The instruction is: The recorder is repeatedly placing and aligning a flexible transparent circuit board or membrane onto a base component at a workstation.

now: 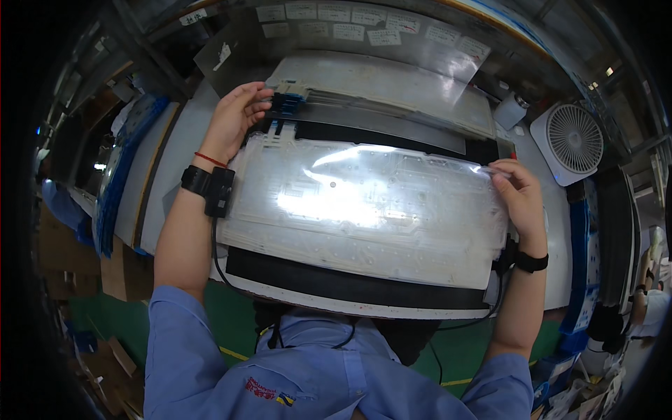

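Note:
A stack of clear plastic sheets (392, 241) with faint circuit-like traces lies in front of me, glare across its middle. My right hand (519, 196) is at its far right corner, thumb and fingers pinched on the edge of the top clear sheet. My left hand (241, 115) is raised beyond the stack's far left corner. Its fingers are loosely curled and a little apart, beside the dark blue tails (287, 103) of a second sheet stack (399, 87) farther back. No object shows in the left hand, and whether its fingertips touch the tails is unclear.
Under the near stack is a black mat (350, 278) on a white table (168, 182). At the right stand a white fan (570, 140) and a bottle (511, 110). A grey panel (336, 31) with paper labels rises behind. Cables trail from both wrists.

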The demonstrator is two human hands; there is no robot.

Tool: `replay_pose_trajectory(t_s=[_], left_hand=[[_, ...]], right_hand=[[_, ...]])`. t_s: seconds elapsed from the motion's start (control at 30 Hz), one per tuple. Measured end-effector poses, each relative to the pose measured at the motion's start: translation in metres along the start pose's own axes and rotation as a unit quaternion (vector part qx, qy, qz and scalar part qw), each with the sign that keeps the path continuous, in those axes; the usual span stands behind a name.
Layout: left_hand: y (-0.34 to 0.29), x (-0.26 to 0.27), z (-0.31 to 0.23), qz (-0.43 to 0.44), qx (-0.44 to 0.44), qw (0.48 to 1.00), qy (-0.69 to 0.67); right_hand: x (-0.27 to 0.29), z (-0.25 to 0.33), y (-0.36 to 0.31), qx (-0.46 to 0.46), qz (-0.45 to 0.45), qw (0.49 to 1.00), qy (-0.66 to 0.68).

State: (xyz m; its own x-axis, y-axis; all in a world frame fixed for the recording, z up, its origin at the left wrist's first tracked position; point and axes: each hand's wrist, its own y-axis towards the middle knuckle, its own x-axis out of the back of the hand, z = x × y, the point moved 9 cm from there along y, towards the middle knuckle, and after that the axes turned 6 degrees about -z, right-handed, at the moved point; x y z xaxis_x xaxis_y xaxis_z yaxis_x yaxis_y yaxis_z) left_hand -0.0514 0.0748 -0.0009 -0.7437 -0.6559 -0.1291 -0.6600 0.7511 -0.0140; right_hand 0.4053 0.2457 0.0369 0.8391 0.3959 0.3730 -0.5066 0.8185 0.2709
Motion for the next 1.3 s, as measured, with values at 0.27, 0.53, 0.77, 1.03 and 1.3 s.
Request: replay_pose_trajectory(t_s=[0.27,0.53,0.77,1.03,1.3], left_hand=[[-0.012,-0.025,-0.002,0.117,0.041,0.992,-0.019],[-0.013,-0.028,-0.001,0.131,-0.015,0.985,0.114],[-0.003,-0.015,0.002,0.063,-0.009,0.998,0.016],[0.005,-0.006,0.009,0.073,0.002,0.997,-0.003],[0.002,-0.009,0.005,0.074,-0.001,0.997,0.006]], right_hand=[[0.027,-0.016,0.003,-0.040,-0.109,0.990,0.079],[0.029,-0.020,0.004,-0.066,-0.139,0.986,0.059],[0.031,-0.031,0.005,-0.108,-0.146,0.977,0.114],[0.029,-0.028,0.003,-0.111,-0.137,0.978,0.109],[0.030,-0.029,0.004,-0.105,-0.139,0.980,0.098]])
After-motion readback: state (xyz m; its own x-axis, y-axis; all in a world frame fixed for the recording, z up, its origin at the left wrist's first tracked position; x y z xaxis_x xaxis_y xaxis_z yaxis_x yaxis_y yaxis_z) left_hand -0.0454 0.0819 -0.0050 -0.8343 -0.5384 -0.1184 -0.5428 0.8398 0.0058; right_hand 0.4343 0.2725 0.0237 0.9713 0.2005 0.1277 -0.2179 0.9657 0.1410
